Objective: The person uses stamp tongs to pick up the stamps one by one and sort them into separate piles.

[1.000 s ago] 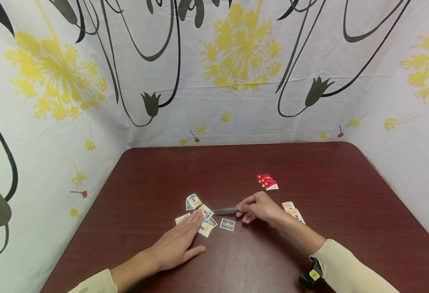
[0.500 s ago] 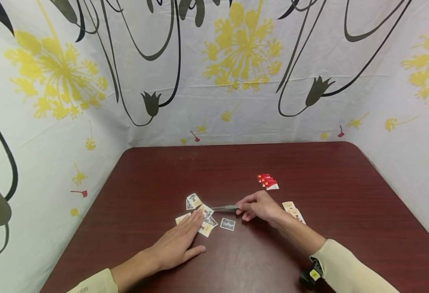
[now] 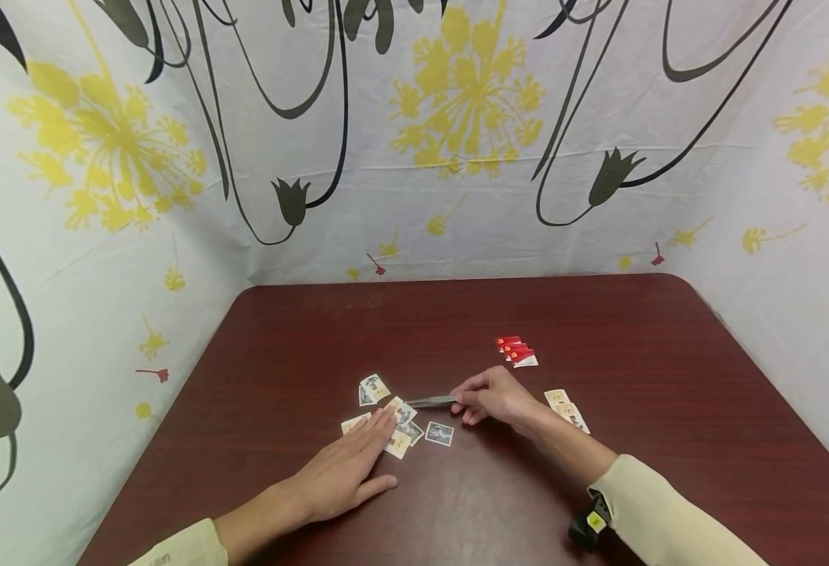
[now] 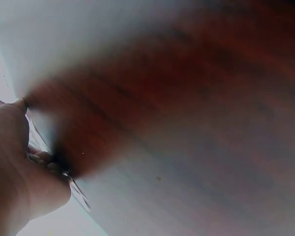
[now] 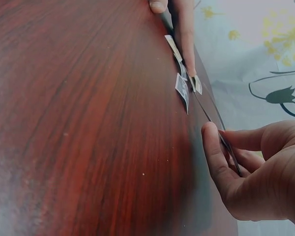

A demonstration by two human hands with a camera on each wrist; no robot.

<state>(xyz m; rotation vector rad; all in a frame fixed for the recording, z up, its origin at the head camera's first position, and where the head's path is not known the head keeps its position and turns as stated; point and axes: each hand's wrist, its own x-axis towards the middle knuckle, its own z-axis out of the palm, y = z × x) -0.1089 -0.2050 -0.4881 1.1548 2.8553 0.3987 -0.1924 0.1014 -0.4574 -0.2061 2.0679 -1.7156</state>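
The right hand (image 3: pixel 495 398) is pinching the tweezers (image 3: pixel 434 401) between thumb and fingers, their long axis running crosswise toward the left hand (image 3: pixel 346 469). Their tip is ending at the edge of the top stamp (image 3: pixel 405 409), which is lying right at the left fingertips; whether tip and paper are touching, I cannot tell. The left hand is resting flat on the pile (image 3: pixel 398 445), fingers straight, gripping nothing, and is sitting nearer that stamp. A loose stamp (image 3: pixel 439 434) is lying between the hands.
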